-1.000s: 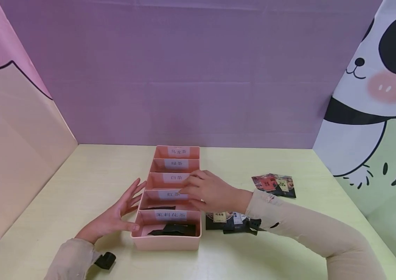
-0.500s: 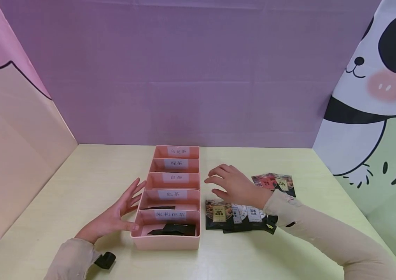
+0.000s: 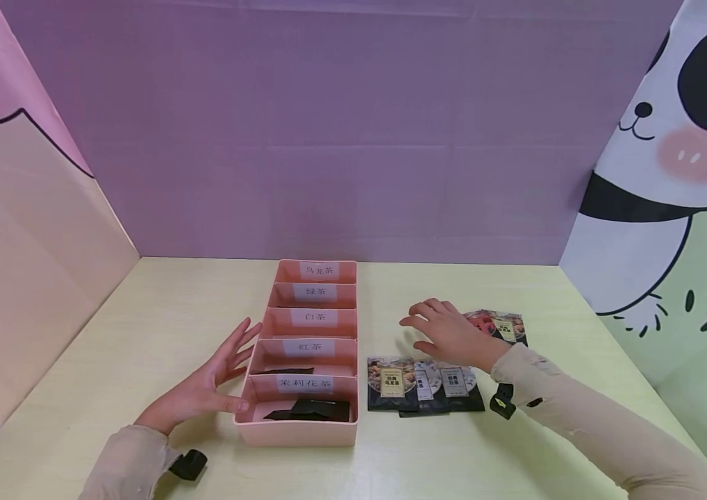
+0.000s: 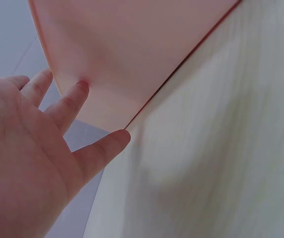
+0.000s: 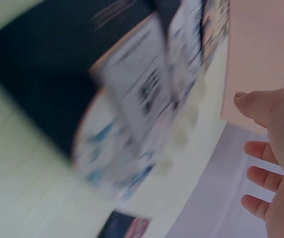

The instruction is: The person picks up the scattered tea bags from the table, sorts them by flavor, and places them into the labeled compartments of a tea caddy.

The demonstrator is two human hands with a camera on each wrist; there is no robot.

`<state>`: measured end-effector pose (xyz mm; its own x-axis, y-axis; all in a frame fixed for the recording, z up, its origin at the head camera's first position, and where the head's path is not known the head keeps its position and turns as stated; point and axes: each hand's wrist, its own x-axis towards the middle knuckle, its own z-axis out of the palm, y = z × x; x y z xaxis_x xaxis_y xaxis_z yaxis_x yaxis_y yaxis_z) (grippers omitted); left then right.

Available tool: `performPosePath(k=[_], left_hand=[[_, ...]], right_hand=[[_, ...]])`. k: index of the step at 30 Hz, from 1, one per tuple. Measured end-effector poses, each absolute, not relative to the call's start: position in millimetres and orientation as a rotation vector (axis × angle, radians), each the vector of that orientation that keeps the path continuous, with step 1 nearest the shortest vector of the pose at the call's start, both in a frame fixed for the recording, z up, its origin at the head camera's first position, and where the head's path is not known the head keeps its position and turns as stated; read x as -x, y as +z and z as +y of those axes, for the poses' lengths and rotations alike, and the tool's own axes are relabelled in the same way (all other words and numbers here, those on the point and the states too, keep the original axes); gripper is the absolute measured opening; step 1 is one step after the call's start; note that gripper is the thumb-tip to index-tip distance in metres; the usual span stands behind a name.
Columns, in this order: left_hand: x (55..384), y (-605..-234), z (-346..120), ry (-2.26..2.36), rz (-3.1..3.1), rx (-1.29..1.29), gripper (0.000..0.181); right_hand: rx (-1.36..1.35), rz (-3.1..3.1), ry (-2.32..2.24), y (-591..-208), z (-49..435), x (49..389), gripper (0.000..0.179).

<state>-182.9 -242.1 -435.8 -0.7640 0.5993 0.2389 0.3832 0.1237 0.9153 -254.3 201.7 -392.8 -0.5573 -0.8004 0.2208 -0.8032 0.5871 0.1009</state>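
A long pink divided box (image 3: 294, 436) stands on the table, its compartments marked with white Chinese labels. Against its left side rests my left hand (image 3: 206, 382), fingers spread; in the left wrist view, fingertips (image 4: 82, 85) touch the pink wall. Black tea packets (image 3: 322, 410) lie in the front compartment, and a dark packet edge (image 3: 291, 371) shows in the one behind. My right hand (image 3: 447, 333) hovers holding nothing, fingers loosely bent, between two groups of packets. Nearest the box is a yellow-labelled tea packet (image 3: 392, 399), beside overlapping white-labelled ones (image 3: 455, 382).
Behind my right hand lie a red-labelled packet (image 3: 481, 321), partly covered, and a yellow-labelled packet (image 3: 508, 328). A purple backdrop (image 3: 353, 139) closes off the table's far edge; printed panels stand at both sides. Each wrist wears a black device (image 3: 188, 465).
My right hand has drawn back from over the box's middle compartments, moving right over the table and uncovering the front packets. The left hand has stayed in place.
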Motion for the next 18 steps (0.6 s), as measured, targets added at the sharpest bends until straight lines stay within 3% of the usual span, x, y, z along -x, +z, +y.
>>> performPosePath(k=[10,18], left_hand=[[182,-435,-242,1.708,2.195,-1.003,0.115],[181,-434,-241,1.687,2.215,-0.984,0.116]], right_hand=[[-1.169,-2.768,-0.029,-398,242,271,0.041],[-1.046,-2.926,0.094,-400,280,288,0.051]])
